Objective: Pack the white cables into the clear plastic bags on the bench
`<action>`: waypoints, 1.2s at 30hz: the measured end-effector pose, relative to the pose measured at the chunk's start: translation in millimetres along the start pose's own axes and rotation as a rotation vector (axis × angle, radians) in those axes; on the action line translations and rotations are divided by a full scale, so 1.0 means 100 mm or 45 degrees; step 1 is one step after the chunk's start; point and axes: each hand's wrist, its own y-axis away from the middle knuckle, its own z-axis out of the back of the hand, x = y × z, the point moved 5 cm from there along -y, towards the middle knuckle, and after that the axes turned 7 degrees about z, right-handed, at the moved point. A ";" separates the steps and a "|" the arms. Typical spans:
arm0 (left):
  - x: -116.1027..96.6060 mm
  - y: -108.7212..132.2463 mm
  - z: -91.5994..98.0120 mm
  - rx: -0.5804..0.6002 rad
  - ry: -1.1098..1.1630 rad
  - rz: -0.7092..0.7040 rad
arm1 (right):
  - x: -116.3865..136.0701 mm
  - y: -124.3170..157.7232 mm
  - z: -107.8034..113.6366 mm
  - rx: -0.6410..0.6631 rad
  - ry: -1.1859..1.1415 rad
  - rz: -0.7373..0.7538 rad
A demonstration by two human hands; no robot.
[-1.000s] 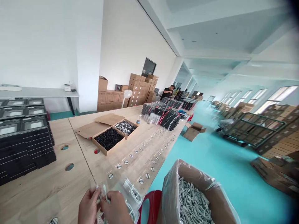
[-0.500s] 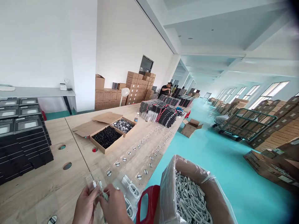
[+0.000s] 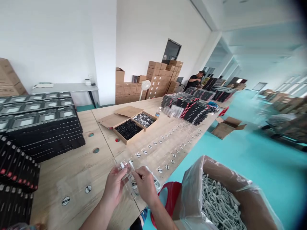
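Beside the plastic-lined carton [image 3: 254,204] of white cables [image 3: 219,204], our left hand [image 3: 114,187] and right hand [image 3: 146,187] pinch narrowly; between them, a white cable end [image 3: 131,165] and a clear bag [image 3: 132,187].

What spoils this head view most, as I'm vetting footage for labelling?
In the head view, the wide lens bends the walls, the stacked cartons at right blur, the far windows wash out, and a dark smudge shades the top-right corner.

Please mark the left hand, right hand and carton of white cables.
Left hand [image 3: 114,186]: head view, back of the hand.
Right hand [image 3: 146,187]: head view, back of the hand.
Lined carton of white cables [image 3: 251,204]: head view, inner wall.
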 end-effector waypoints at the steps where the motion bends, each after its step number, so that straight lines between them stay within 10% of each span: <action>1: -0.02 0.00 -0.02 0.007 -0.007 0.001 | -0.01 -0.01 0.01 -0.003 -0.054 -0.003; 9: -0.10 -0.01 -0.01 0.009 -0.053 -0.041 | -0.03 -0.02 0.02 0.111 -0.428 -0.119; 25: 0.02 0.01 -0.09 -0.030 -0.006 0.048 | 0.43 -0.02 -0.01 0.300 0.815 0.240; 36: -0.09 -0.15 0.09 -0.308 0.006 -0.161 | 0.34 0.11 -0.04 0.264 0.572 0.250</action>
